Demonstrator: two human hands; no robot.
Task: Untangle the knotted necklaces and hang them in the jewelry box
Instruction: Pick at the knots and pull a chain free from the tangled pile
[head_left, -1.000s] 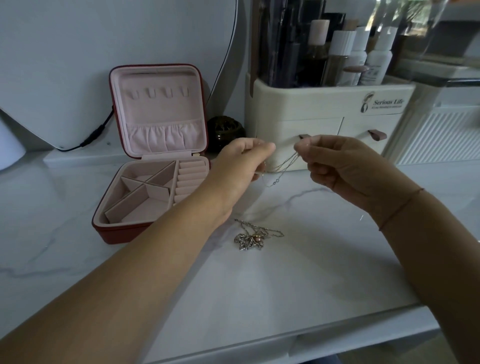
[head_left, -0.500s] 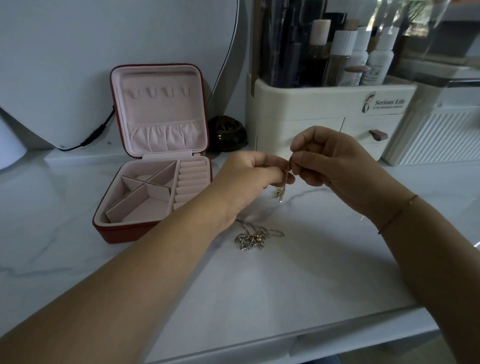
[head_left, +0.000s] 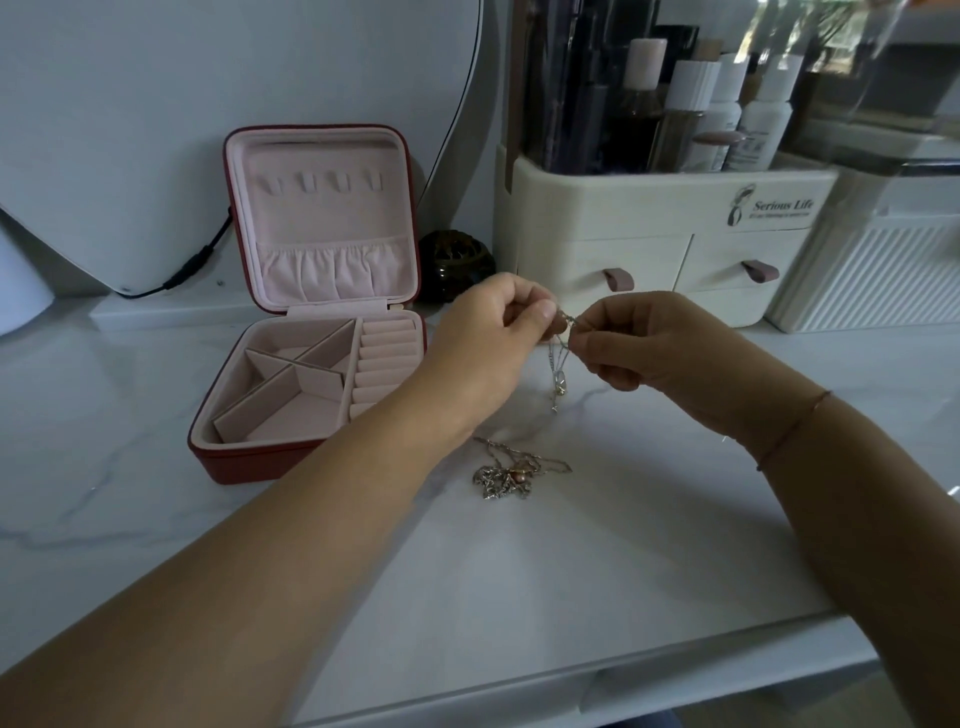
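A thin necklace (head_left: 558, 366) hangs above the marble top, pinched at its upper end by both hands. My left hand (head_left: 491, 343) and my right hand (head_left: 639, 345) meet fingertip to fingertip over it, and its pendant dangles just below. A tangled clump of silver chains (head_left: 506, 473) with a small pink bead lies on the counter below my hands. The red jewelry box (head_left: 291, 457) stands open at the left, pink inside, with several hooks in its raised lid (head_left: 322, 182) and nothing hanging on them.
A cream cosmetics organiser (head_left: 649, 208) with two drawers and bottles stands behind my hands. A dark round jar (head_left: 454, 262) sits beside the box lid. A white ribbed container (head_left: 878, 275) is at the right. The counter's front edge (head_left: 571, 675) runs below.
My hands have come together from being apart with the chain stretched between them. The necklace now hangs bunched downward, and both hands sit lower, closer to the counter.
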